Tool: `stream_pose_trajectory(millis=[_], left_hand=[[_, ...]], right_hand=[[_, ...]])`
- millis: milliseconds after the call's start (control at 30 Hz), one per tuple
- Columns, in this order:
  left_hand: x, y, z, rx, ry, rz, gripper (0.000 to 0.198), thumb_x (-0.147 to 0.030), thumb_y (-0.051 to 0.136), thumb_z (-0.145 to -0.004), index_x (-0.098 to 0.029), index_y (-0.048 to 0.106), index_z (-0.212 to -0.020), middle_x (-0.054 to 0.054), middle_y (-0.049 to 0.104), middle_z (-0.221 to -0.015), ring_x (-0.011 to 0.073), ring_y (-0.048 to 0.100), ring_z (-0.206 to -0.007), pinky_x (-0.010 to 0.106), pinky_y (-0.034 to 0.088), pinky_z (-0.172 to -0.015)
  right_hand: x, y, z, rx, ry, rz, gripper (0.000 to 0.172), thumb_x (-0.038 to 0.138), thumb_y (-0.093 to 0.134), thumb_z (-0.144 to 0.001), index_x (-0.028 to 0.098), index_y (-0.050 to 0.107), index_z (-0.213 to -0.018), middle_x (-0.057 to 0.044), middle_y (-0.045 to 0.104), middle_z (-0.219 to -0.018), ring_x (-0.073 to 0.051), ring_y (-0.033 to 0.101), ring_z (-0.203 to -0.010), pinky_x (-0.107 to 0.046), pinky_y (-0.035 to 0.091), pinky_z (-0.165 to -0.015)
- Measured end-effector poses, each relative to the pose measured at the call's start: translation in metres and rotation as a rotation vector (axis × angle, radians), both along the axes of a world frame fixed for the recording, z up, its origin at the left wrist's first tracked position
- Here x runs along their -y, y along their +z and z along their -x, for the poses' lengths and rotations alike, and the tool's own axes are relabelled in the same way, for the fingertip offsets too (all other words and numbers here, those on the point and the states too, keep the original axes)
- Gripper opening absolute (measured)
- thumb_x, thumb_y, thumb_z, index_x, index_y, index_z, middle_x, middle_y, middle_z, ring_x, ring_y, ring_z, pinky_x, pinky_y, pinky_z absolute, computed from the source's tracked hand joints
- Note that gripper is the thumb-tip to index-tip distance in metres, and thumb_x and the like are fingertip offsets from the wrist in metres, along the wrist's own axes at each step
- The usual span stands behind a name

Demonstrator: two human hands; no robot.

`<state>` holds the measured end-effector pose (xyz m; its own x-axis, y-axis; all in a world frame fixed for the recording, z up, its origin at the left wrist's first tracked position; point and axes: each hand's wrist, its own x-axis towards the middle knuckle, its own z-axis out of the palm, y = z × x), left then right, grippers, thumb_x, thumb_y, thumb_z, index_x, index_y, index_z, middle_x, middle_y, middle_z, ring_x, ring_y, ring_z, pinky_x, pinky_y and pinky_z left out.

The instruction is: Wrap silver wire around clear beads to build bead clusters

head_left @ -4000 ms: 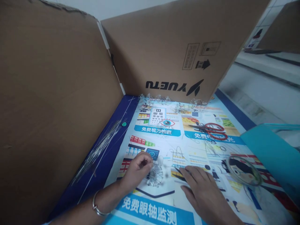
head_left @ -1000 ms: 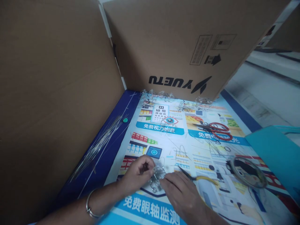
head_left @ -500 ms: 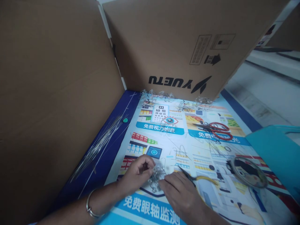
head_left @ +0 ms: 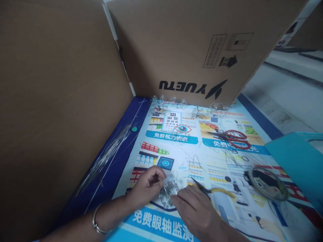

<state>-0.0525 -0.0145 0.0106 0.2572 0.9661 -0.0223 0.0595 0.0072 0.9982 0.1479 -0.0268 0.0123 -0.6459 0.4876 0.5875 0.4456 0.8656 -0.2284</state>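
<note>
Between my two hands is a small tangled piece of bent silver wire [head_left: 168, 194], just above the printed sheet [head_left: 156, 220]. My left hand [head_left: 149, 183], with a silver bangle on its wrist, pinches the wire piece at its left side between thumb and forefinger. On the other side my right hand [head_left: 193, 206] has its fingers curled and closed on the piece's right edge; its fingertips are partly hidden. Directly beyond the right hand lie pliers with yellow handles [head_left: 222, 191], their dark jaws pointing away to the left.
Red-handled scissors [head_left: 236, 138] lie at the right, above a roll of tape [head_left: 268, 184]. A bundle of straight wires [head_left: 107, 158] rests on the blue strip at left. Several bent-wire pieces [head_left: 174, 102] line the foot of the cardboard wall [head_left: 189, 47]. A teal bag [head_left: 295, 161] sits at far right.
Both hands stay nearly in place, still holding the wire piece, which has turned slightly between the fingers. The view has shifted a little; the other things lie as before.
</note>
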Motion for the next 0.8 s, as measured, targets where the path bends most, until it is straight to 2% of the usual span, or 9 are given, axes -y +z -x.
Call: stream_pose_trajectory(millis=[100,233,533,800], left_hand=[[-0.0001,-0.0021,-0.0002,-0.018,0.018,0.043,0.009,-0.022,0.056,-0.080,-0.015,0.052,-0.079,0.001,0.050,-0.076,0.0130,0.047,-0.069,0.024,0.037,-0.063],[0.0004,-0.0039,0.0006,-0.037,0.038,0.078,0.010,-0.023,0.056,-0.080,-0.015,0.052,-0.083,0.001,0.049,-0.075,0.0128,0.046,-0.068,0.024,0.036,-0.063],[0.0016,-0.0062,0.0017,-0.062,0.004,-0.001,0.009,-0.023,0.053,-0.084,-0.015,0.052,-0.080,0.001,0.050,-0.075,0.0139,0.047,-0.069,0.025,0.037,-0.065],[-0.0007,-0.0059,0.0026,-0.080,-0.011,-0.023,0.009,-0.023,0.052,-0.085,-0.015,0.053,-0.080,0.002,0.052,-0.078,0.0152,0.049,-0.073,0.026,0.038,-0.068]], right_hand=[[0.0002,0.0025,0.0001,-0.003,0.004,0.004,0.024,0.004,0.041,-0.087,0.013,0.062,-0.093,-0.006,0.062,-0.072,-0.016,0.056,-0.069,-0.031,0.046,-0.067],[0.0015,0.0025,-0.0012,-0.008,-0.014,-0.017,0.023,0.006,0.042,-0.088,0.014,0.063,-0.094,-0.006,0.062,-0.075,-0.016,0.059,-0.071,-0.032,0.047,-0.070],[0.0051,-0.0011,-0.0055,0.032,0.020,-0.062,0.026,0.006,0.040,-0.089,0.012,0.063,-0.100,-0.008,0.065,-0.082,-0.018,0.059,-0.077,-0.035,0.046,-0.075],[0.0061,-0.0030,-0.0060,0.095,0.094,0.030,0.026,0.006,0.042,-0.088,0.012,0.061,-0.105,-0.007,0.063,-0.082,-0.018,0.057,-0.075,-0.035,0.046,-0.072]])
